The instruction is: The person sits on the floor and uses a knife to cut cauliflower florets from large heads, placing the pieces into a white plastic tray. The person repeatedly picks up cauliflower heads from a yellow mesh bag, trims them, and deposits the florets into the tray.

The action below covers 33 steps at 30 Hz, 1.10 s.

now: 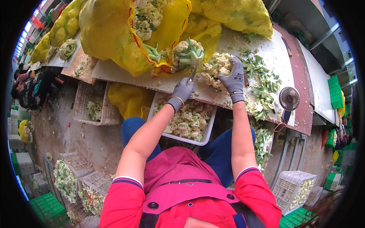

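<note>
My left hand (pixel 183 92), in a grey work glove, grips a knife (pixel 194 73). The blade points away from me, its tip at the cut stem of a cauliflower head (pixel 188 55) that lies stem towards me by the mouth of a yellow mesh bag (pixel 108 37). In a matching glove, my right hand (pixel 234 76) is spread over the right side of another cauliflower head (pixel 217 67) on the white tabletop (pixel 171 82). Below the table edge, between my knees, a white plastic crate (pixel 210 134) holds cut florets (pixel 185 121).
Cauliflower leaves (pixel 261 74) are heaped right of my right hand. A small fan (pixel 289 99) stands at the table's right, with another knife (pixel 287 47) beyond. Full yellow bags (pixel 233 14) line the back. A slatted crate (pixel 91 105) sits lower left; a person (pixel 34 88) is at far left.
</note>
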Motion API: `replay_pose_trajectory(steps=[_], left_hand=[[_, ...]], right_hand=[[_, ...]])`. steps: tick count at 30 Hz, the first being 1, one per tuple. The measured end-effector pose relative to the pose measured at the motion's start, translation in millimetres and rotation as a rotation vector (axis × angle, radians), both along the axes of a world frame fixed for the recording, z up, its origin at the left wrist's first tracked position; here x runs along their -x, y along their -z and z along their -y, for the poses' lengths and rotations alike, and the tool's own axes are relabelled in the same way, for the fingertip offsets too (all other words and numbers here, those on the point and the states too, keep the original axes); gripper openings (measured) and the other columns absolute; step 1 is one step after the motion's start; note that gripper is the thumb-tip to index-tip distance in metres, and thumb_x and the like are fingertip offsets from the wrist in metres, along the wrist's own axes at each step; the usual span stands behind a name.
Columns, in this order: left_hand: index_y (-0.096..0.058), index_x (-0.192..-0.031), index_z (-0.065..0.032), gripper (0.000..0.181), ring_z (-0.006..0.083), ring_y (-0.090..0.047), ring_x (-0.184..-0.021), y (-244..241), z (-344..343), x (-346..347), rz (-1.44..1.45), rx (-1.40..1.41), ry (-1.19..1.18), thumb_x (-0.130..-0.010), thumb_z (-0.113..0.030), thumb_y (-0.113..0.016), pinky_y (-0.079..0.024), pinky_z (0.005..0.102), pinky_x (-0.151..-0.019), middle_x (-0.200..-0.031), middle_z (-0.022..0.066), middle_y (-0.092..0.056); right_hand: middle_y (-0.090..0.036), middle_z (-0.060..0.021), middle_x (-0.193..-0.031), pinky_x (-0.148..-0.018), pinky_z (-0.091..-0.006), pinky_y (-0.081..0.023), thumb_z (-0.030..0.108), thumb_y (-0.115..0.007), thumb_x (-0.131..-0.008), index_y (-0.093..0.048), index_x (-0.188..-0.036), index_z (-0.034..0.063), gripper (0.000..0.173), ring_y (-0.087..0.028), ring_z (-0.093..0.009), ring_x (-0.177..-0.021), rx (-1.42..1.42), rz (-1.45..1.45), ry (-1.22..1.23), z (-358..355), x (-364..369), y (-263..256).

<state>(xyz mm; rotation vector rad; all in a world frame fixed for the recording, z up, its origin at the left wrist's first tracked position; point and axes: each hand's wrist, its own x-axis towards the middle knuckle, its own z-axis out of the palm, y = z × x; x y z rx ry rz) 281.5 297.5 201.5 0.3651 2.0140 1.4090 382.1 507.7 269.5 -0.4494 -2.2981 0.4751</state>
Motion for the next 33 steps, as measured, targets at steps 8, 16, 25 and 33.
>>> replay_pose_trajectory(steps=[8,16,25,33], left_hand=[[-0.054,-0.127,-0.0044,0.04,0.0158,-0.064,-0.079,-23,4,-44,-0.257,-0.049,0.345,-0.097,-0.031,-0.057,-0.051,0.0315,-0.074,-0.087,0.0077,-0.068],[-0.053,-0.128,-0.0095,0.044,0.0389,-0.066,-0.097,-24,-1,-45,-0.462,0.066,0.334,-0.095,-0.039,-0.054,-0.05,0.0452,-0.084,-0.104,0.0185,-0.07],[-0.053,-0.114,-0.0118,0.028,0.0383,-0.066,-0.092,-23,7,-61,-0.763,0.143,0.63,-0.096,-0.033,-0.05,-0.05,0.0487,-0.079,-0.1,0.0181,-0.069],[-0.054,-0.115,-0.011,0.029,0.0379,-0.066,-0.091,-19,6,-60,-0.815,0.197,0.681,-0.095,-0.031,-0.051,-0.051,0.0485,-0.078,-0.098,0.0192,-0.069]], right_hand=[[-0.054,-0.0159,-0.132,-0.111,-0.0384,-0.036,0.014,-0.084,-0.068,-0.052,-0.135,0.0052,0.075,-0.049,-0.031,-0.126,0.151,0.002,-0.007,-58,-54,8],[-0.061,-0.0162,-0.109,-0.098,-0.0403,-0.045,0.012,-0.073,-0.072,-0.062,-0.12,0.0116,0.049,-0.057,-0.032,-0.108,0.24,0.11,0.327,-52,-77,19],[-0.054,-0.0163,-0.108,-0.079,-0.0456,-0.051,0.02,-0.072,-0.076,-0.056,-0.104,0.0063,0.034,-0.063,-0.036,-0.083,0.182,0.127,0.503,65,-83,6],[-0.05,-0.018,-0.105,-0.087,-0.0423,-0.046,0.03,-0.078,-0.078,-0.051,-0.102,0.0005,0.046,-0.056,-0.034,-0.097,0.426,-0.081,0.643,97,-98,38]])
